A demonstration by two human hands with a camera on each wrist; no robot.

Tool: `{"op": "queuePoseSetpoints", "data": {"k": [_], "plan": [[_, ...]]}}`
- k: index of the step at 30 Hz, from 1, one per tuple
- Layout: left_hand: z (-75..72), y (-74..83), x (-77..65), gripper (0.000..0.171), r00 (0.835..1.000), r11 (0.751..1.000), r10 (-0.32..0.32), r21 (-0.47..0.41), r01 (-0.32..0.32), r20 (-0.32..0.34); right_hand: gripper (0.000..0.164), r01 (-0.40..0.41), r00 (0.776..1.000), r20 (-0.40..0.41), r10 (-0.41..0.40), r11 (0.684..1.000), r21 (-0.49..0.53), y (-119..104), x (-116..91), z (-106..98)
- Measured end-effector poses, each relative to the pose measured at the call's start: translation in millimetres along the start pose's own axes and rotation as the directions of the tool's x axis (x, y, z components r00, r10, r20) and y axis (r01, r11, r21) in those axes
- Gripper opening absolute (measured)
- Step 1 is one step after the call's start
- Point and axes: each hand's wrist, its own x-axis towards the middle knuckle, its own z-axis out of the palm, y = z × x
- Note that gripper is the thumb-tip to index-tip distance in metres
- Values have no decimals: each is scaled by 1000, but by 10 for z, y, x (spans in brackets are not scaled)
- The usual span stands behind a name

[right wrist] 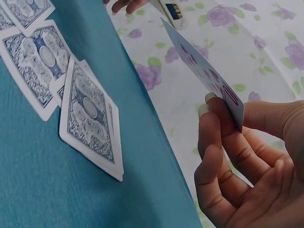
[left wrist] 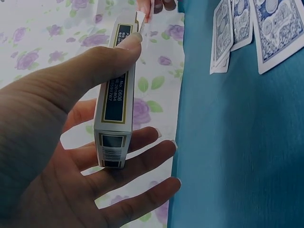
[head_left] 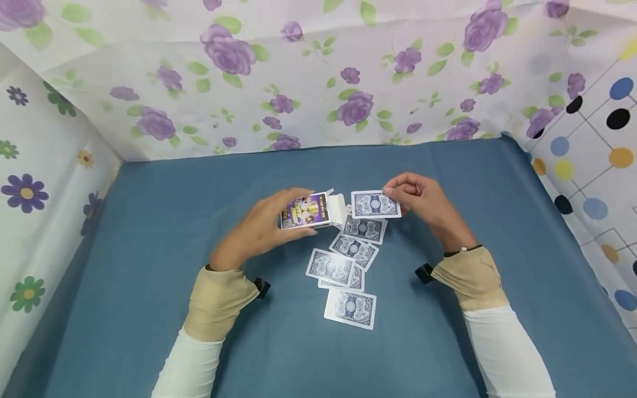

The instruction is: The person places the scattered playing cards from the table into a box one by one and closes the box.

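Note:
My left hand [head_left: 266,221] grips a small purple and yellow card box [head_left: 304,211] between thumb and fingers, its white end flap [head_left: 338,209] folded out toward the right. In the left wrist view the thumb lies along one edge of the box [left wrist: 114,102], whose barcode end faces the camera. My right hand [head_left: 418,199] pinches one playing card [head_left: 374,204] by its right end, just right of the flap. Its blue patterned back shows in the head view; red marks show on the face of this card [right wrist: 209,71] in the right wrist view.
Several face-down playing cards [head_left: 354,250] lie partly overlapped on the blue cloth [head_left: 164,265] between the hands. The nearest card [head_left: 351,308] is apart from the others. A flowered sheet [head_left: 318,77] rises behind the cloth, with patterned sheets at both sides.

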Motion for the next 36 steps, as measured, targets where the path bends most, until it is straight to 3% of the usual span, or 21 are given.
{"op": "queuePoseSetpoints", "data": {"k": [9, 20, 27, 36], "plan": [[16, -46, -53, 70, 999, 999, -33, -1, 33, -19, 36, 92, 995, -42, -90, 995, 29, -126, -53, 79], [217, -32, 12, 70, 1000, 998, -18, -63, 19, 23, 35, 73, 996, -44, -72, 997, 35, -147, -201, 133], [202, -62, 16, 69, 998, 997, -37, -72, 41, 47, 31, 106, 993, -48, -104, 993, 44, -98, -146, 227], [196, -79, 28, 68, 999, 998, -18, -65, 21, 46, 28, 144, 989, -26, -143, 989, 34, -65, -106, 378]]}}
